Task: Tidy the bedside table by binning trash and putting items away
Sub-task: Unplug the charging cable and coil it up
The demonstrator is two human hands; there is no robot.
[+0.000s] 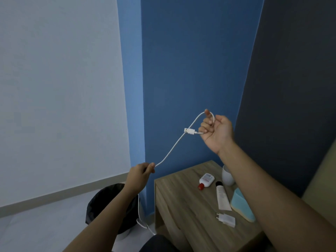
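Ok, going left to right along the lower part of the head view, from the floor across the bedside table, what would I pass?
Black bin → red-capped bottle → black-capped tube → teal container.

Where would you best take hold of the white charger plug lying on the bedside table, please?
Pinch the charger plug across its flat body's long sides, from above; it lies flat with its prongs pointing left, so avoid that end.
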